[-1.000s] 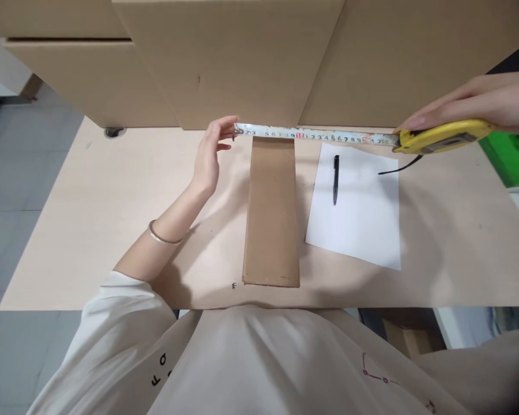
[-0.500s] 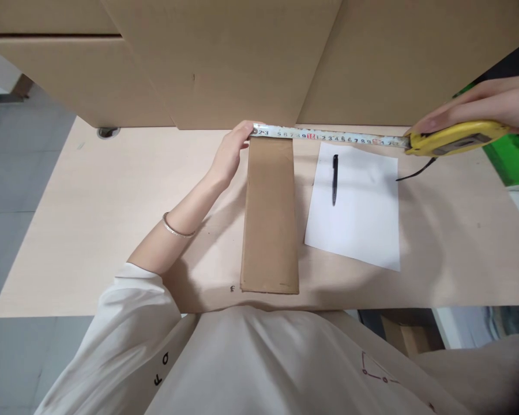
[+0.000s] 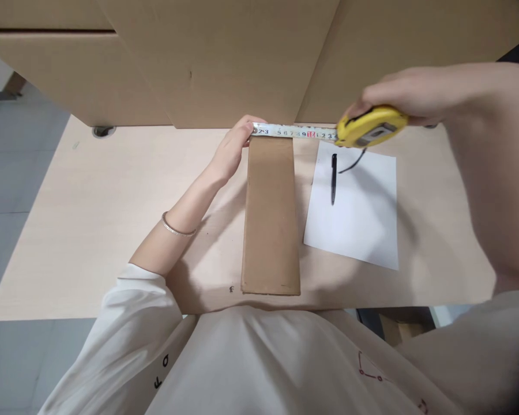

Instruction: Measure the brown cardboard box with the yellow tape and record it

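Note:
A long brown cardboard piece [image 3: 271,219] lies flat on the pale desk [image 3: 112,202], running away from me. My left hand [image 3: 232,151] pinches the metal end of a white tape [image 3: 294,133] against the cardboard's far left corner. My right hand [image 3: 398,95] grips the yellow tape measure case [image 3: 371,125], which hovers just past the cardboard's far right corner. The tape spans the cardboard's far edge. A black cord hangs from the case.
A white sheet of paper [image 3: 358,222] lies right of the cardboard, with a black pen [image 3: 334,178] on it. Large cardboard boxes [image 3: 225,57] stand along the back of the desk. A grommet hole [image 3: 102,131] sits at far left.
My left hand brought the tape's end right onto the cardboard's far left corner. My right hand then moved the yellow case leftward, so less tape is out.

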Tool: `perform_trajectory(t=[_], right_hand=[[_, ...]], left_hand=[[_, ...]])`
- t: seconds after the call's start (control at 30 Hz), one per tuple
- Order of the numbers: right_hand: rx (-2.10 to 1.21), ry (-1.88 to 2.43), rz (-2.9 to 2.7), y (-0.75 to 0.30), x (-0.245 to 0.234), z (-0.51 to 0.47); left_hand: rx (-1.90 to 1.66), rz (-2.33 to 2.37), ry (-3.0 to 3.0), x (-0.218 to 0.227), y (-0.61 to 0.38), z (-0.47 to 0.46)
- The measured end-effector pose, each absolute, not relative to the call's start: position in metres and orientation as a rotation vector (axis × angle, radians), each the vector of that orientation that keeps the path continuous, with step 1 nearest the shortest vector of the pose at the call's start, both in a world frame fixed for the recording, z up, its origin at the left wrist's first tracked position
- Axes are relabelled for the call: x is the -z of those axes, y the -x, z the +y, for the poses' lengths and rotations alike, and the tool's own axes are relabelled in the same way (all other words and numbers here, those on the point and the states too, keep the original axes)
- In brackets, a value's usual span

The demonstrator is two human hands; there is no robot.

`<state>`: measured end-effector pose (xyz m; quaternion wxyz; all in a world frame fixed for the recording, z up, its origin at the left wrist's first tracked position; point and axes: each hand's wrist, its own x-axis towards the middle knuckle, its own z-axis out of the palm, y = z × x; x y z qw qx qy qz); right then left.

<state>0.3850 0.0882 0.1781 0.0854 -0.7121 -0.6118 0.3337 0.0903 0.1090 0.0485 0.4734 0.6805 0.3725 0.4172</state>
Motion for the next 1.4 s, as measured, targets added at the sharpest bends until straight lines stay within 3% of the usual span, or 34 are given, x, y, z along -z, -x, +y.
perform_trajectory(t=[0.17, 0.47, 0.93, 1.23, 1.4], right_hand=[[-1.201, 2.010, -1.789, -0.327, -0.178, 0.102], [-1.430, 1.807, -1.673, -0.321, -0.176, 0.107], [-1.498, 1.834, -1.692, -0.324, -0.172, 0.113], [-1.296, 1.942, -1.660, -0.319, -0.171, 0.108], [-1.391, 1.944, -1.703, -0.321, -0.169, 0.113]], left_hand=[[-1.052, 0.925, -1.577, -0.046, -0.092, 0.112], [-1.065, 0.870, -1.554, -0.045, -0.094, 0.112], [-1.047, 0.899, -1.561, -0.050, -0.095, 0.106], [-1.047, 0.867, -1.434, -0.051, -0.097, 0.106], [-1.049, 0.887, -1.534, -0.048, -0.096, 0.107]])
